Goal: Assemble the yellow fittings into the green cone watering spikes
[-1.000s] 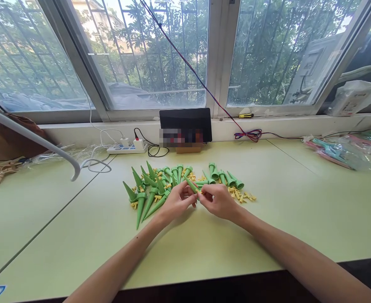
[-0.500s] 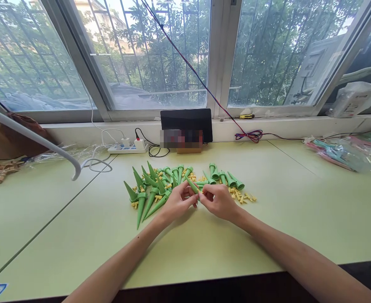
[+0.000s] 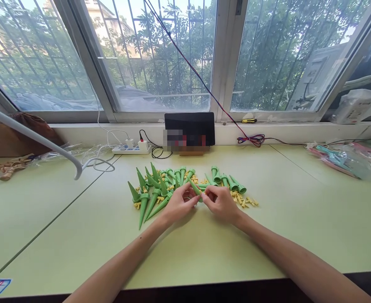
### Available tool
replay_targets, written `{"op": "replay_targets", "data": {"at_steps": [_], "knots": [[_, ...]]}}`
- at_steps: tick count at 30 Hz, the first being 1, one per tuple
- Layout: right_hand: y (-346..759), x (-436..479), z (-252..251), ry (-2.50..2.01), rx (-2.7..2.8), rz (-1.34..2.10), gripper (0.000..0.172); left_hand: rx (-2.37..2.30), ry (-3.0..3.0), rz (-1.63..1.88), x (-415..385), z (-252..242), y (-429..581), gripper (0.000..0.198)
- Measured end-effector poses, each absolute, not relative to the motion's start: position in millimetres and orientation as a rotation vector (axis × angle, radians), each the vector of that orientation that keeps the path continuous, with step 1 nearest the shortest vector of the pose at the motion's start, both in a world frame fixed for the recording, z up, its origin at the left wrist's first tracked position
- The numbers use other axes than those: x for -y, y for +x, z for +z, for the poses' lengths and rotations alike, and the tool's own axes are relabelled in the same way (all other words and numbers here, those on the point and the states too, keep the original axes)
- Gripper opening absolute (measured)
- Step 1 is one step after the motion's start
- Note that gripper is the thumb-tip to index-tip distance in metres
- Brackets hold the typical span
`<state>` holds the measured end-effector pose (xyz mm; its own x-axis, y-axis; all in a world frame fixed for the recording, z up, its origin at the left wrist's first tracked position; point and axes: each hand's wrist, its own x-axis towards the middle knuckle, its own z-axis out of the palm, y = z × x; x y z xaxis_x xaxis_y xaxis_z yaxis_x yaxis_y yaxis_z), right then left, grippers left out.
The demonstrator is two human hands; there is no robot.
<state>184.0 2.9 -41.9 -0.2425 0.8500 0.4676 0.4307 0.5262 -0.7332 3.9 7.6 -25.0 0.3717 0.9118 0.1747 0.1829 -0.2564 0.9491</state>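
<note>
A green plastic watering spike (image 3: 194, 186) lies slanted in my left hand (image 3: 181, 205), its pointed end up and to the left. The thumb and fingers of that hand close around it. My right hand (image 3: 221, 203) is closed in a pinch at the spike's lower end. A speck of yellow shows by its fingertips, but what they grip is mostly hidden. Left of my hands is a pile of green spikes (image 3: 144, 207) with small yellow plastic pieces among them. More green spikes (image 3: 225, 180) lie behind my right hand, beside loose yellow pieces (image 3: 244, 199).
A dark screen (image 3: 190, 122) on a small brown stand is at the back by the window. A power strip (image 3: 131, 149) with cables lies left of it. A white curved arm (image 3: 46, 136) crosses the left side. Plastic-bagged items (image 3: 340, 158) lie at the right.
The view has shifted slightly, so the scene sits a little lower and to the right. Both hands stay at the same spike, with only a slight change at the right fingertips.
</note>
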Motion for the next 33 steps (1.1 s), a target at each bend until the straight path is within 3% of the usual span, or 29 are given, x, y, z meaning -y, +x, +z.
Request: {"op": "replay_targets", "data": {"at_steps": [5,10,13,21,23,28,33], "knots": [[185,-5,-42,-1.082,1.847,0.632,0.032,-1.049,1.717,0.946,-7,-20,3,0.027],[186,-8,-45,-1.095,1.828,0.583,0.047,-1.044,1.717,0.965,-8,-20,3,0.035],[188,-11,-46,-1.105,1.8,0.555,0.05,-1.08,1.683,0.959,-9,-23,4,0.029],[193,-18,-47,-1.136,1.733,0.545,0.051,-1.255,2.005,0.868,-6,-29,5,0.056],[194,-18,-47,-1.141,1.722,0.572,0.051,-1.261,2.095,0.836,-5,-29,4,0.052],[195,-16,-45,-1.161,1.712,0.613,0.051,-1.282,2.258,0.734,-5,-27,5,0.016],[196,-16,-45,-1.159,1.724,0.619,0.05,-1.258,2.268,0.649,-3,-25,4,0.015]]}}
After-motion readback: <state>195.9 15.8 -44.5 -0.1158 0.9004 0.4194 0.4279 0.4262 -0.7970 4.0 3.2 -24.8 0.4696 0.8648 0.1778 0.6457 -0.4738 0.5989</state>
